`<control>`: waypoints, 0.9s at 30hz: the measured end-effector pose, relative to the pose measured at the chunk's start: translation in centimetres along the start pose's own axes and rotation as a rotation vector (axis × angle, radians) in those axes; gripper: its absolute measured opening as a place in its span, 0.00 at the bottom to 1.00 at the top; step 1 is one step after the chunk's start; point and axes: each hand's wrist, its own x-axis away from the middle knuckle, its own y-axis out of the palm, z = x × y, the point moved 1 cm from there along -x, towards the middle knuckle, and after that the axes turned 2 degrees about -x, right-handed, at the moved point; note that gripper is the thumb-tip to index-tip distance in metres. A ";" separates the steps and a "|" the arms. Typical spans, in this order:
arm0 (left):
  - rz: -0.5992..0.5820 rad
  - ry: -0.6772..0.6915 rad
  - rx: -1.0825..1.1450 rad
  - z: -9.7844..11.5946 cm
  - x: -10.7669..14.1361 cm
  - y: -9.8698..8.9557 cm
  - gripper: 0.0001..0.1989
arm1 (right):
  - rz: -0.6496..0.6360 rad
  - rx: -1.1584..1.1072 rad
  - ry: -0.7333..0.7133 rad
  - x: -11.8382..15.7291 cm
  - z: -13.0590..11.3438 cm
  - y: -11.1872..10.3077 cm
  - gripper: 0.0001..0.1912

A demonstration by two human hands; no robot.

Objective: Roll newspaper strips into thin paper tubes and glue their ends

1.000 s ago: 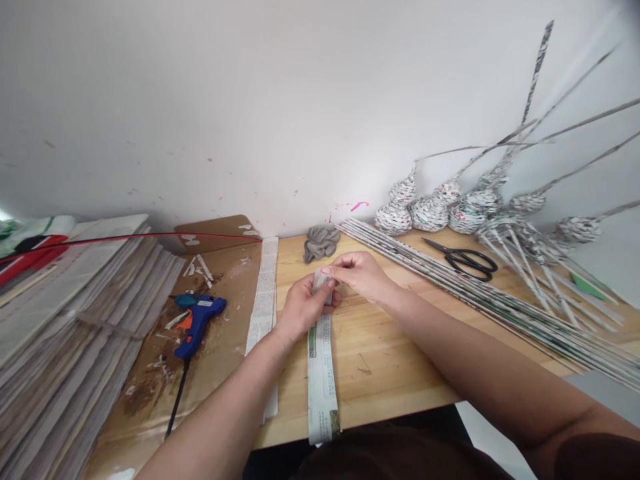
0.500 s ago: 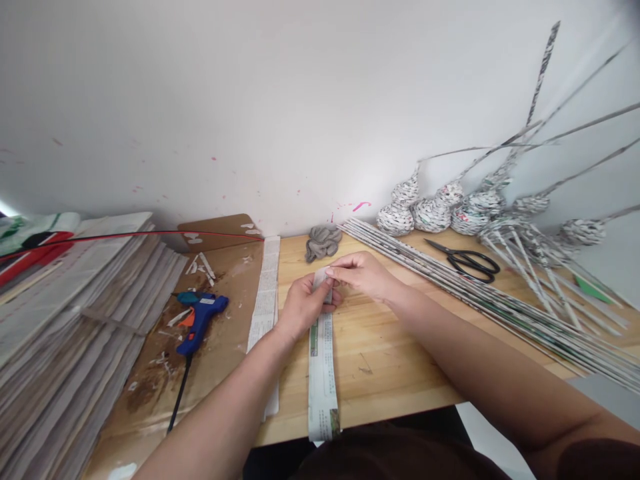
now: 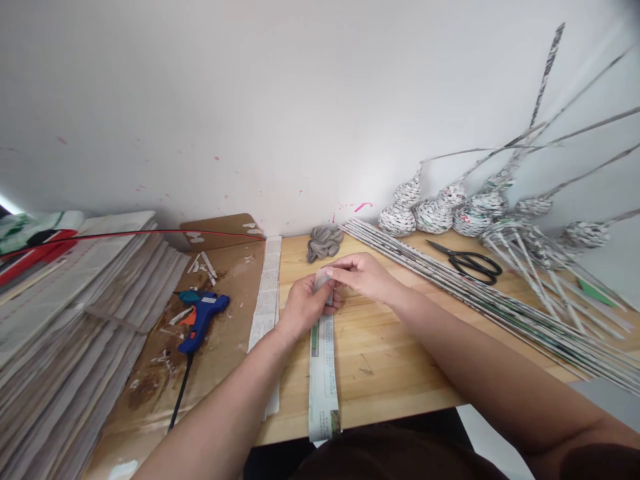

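Observation:
A long newspaper strip (image 3: 324, 380) hangs toward me over the table's front edge, its far end held up between both hands. My left hand (image 3: 309, 301) is closed around that end, thumb on top and fingers beneath. With thumb and fingertips pinched, my right hand (image 3: 361, 275) grips the strip's tip. The exact fold at the tip is partly hidden by the fingers. Just left of my hands lies a stack of cut newspaper strips (image 3: 266, 293). Behind them sits a crumpled grey cloth (image 3: 324, 243).
A blue glue gun (image 3: 203, 323) rests on stained cardboard (image 3: 150, 407) at left, beside piled newspapers (image 3: 75, 333). Rolled paper sticks (image 3: 450, 287) run diagonally at right, with black scissors (image 3: 467, 260) behind. Woven paper gourds (image 3: 434, 217) stand along the wall.
Both hands stay nearly in place on the strip's far end. The whole view has shifted very slightly; nothing else has visibly moved.

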 end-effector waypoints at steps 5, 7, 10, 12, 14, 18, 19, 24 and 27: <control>0.009 0.004 0.001 -0.1 -0.1 0.0 0.19 | 0.011 -0.017 0.009 0.0 0.5 0.0 0.13; 0.009 0.013 -0.011 -0.2 -0.1 -0.1 0.19 | 0.017 -0.038 0.020 -0.1 0.6 0.0 0.13; 0.007 0.017 -0.015 -0.2 -0.1 -0.1 0.18 | 0.017 -0.085 0.040 -0.1 0.6 0.1 0.12; 0.004 0.014 -0.013 -0.2 -0.1 -0.1 0.18 | 0.002 -0.129 0.063 -0.1 0.5 0.1 0.13; 0.002 0.016 -0.011 -0.1 -0.1 -0.1 0.18 | -0.007 -0.183 0.091 -0.1 0.3 0.1 0.13; -0.001 0.009 -0.004 0.0 0.0 -0.1 0.19 | 0.022 -0.269 0.140 -0.1 0.2 0.2 0.13; -0.001 0.005 -0.007 0.1 0.0 -0.1 0.19 | 0.030 -0.276 0.147 -0.1 0.3 0.2 0.12; -0.020 -0.005 -0.017 0.3 0.1 0.0 0.19 | 0.061 -0.283 0.159 -0.2 0.8 0.3 0.12; -0.027 -0.013 -0.013 0.3 0.1 0.0 0.19 | 0.062 -0.303 0.156 -0.3 1.0 0.3 0.12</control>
